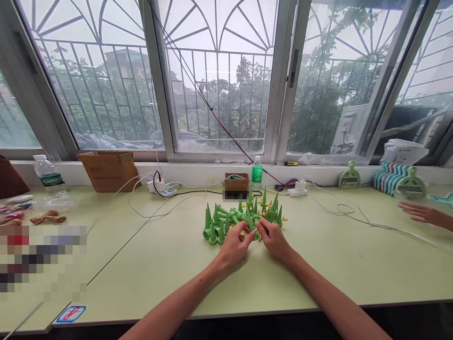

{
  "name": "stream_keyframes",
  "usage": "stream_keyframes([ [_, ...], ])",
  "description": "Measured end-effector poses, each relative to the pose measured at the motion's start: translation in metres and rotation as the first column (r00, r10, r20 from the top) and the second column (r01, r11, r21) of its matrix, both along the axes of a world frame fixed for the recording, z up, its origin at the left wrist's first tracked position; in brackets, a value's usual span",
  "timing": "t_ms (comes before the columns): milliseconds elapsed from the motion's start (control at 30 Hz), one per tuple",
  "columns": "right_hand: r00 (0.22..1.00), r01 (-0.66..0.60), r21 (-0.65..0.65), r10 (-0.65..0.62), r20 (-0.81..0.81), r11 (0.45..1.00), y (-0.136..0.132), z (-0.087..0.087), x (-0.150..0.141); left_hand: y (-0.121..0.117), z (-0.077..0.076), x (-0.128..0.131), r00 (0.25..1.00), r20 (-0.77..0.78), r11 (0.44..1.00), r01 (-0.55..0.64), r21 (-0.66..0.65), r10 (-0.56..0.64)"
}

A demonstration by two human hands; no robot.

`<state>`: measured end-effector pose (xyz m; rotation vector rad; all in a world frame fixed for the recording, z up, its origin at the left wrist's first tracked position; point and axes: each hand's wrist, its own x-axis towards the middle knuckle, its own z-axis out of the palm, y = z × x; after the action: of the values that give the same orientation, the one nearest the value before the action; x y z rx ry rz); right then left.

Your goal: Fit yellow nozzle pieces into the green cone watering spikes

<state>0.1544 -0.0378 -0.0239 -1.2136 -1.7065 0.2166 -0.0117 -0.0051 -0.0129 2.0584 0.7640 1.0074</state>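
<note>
Both of my hands meet at the near side of a cluster of green pointed plastic parts. My left hand has its thumb and fingers drawn together in a pinch. Right beside it, my right hand pinches at the same spot, fingertips almost touching those of the left. What sits between the fingertips is too small and covered to name. Some green cones stand upright, such as a tall cone; others lie on their sides. Small yellow pieces show among the cones at the right.
Behind the cluster stand a small brown box and a green-labelled bottle. White cables cross the pale green table. Another person's hand reaches in at right, near stacked green and pink items. A larger carton is at left.
</note>
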Motion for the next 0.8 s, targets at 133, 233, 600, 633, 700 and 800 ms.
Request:
stream_keyframes([
  [133, 1.0, -0.003, -0.006, 0.003, 0.011, 1.0, 0.0002, 0.0004, 0.0005, 0.0003, -0.0001, 0.0006, 1.0, -0.009, 1.0, -0.003, 0.007, 0.004],
  [233, 1.0, -0.003, -0.01, 0.003, 0.014, 1.0, 0.0008, -0.0004, 0.0013, -0.0005, 0.0006, 0.0004, 1.0, -0.014, 1.0, -0.012, 0.003, 0.012],
  [600, 0.999, 0.001, 0.0, -0.001, 0.039, 1.0, 0.0015, -0.0021, 0.001, -0.0012, 0.0008, -0.0008, 1.0, -0.015, 0.999, -0.021, 0.037, 0.022],
  [633, 0.999, 0.002, -0.001, -0.002, 0.042, 1.0, 0.0017, -0.0021, 0.0011, -0.0013, 0.0009, -0.0008, 1.0, -0.013, 0.999, -0.019, 0.042, 0.02],
  [700, 0.999, 0.006, -0.006, -0.006, 0.048, 1.0, 0.002, -0.0024, 0.0014, -0.0019, 0.0011, -0.0007, 1.0, -0.009, 0.998, -0.018, 0.055, 0.018],
  [800, 0.998, 0.008, -0.013, -0.008, 0.057, 1.0, 0.0023, -0.003, 0.0019, -0.0029, 0.0019, -0.0004, 1.0, -0.002, 0.997, -0.022, 0.075, 0.022],
])
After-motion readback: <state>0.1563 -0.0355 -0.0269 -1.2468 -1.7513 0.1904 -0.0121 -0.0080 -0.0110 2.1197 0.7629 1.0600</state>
